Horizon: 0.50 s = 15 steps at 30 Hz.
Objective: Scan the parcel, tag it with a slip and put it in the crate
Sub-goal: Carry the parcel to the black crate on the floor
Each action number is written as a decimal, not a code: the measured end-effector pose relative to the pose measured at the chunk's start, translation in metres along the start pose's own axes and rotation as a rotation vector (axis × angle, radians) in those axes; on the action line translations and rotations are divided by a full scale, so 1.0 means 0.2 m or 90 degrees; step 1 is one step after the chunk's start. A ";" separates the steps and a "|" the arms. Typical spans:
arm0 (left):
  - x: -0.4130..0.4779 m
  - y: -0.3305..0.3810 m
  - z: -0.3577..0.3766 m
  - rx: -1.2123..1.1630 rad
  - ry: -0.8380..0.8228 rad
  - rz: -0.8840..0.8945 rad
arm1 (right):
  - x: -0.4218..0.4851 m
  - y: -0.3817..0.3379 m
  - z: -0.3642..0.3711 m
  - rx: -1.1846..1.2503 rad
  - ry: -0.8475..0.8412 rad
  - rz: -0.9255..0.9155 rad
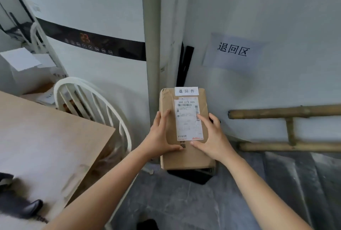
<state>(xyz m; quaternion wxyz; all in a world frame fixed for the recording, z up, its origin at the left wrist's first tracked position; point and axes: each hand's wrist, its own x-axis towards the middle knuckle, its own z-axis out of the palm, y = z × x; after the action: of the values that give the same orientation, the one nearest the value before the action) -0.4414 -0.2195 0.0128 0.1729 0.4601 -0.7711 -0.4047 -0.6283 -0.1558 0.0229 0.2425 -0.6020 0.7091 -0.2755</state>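
Your left hand (162, 134) clasps the left edge of the parcel (186, 130), fingers spread up its face and thumb hooked across the lower front; your right hand (212, 137) mirrors it on the right edge, index finger lying on the shipping label (189, 119). Both are closed on the box, neither is free.

From the head camera, the only view, the parcel is held out in front of you, just right of the grey pipe (151, 63) and below the paper sign (232, 51) on the wall. Its long axis runs away from you, up toward that sign, and the small slip (186, 91) already sits at its far end, so tagging looks done.

What the next move turns on: something dark (191, 174) shows directly under the near end of the parcel, probably the crate, though too little shows to be sure. If so, the drop is straight down, long axis kept as it is. Both hands are equally near; lower them together.
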 end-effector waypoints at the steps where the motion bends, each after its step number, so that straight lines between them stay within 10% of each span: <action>1: 0.07 0.00 0.02 -0.001 -0.020 0.005 | 0.03 0.04 -0.01 0.001 0.006 0.014; 15: 0.95 -0.11 0.37 0.002 -0.194 0.059 | 0.50 0.62 -0.01 0.018 0.077 0.166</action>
<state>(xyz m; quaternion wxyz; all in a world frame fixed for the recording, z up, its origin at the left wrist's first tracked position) -0.5735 -0.3517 -0.0703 0.0715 0.3573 -0.8097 -0.4599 -0.7354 -0.2392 -0.0623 0.2413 -0.4834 0.7908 -0.2876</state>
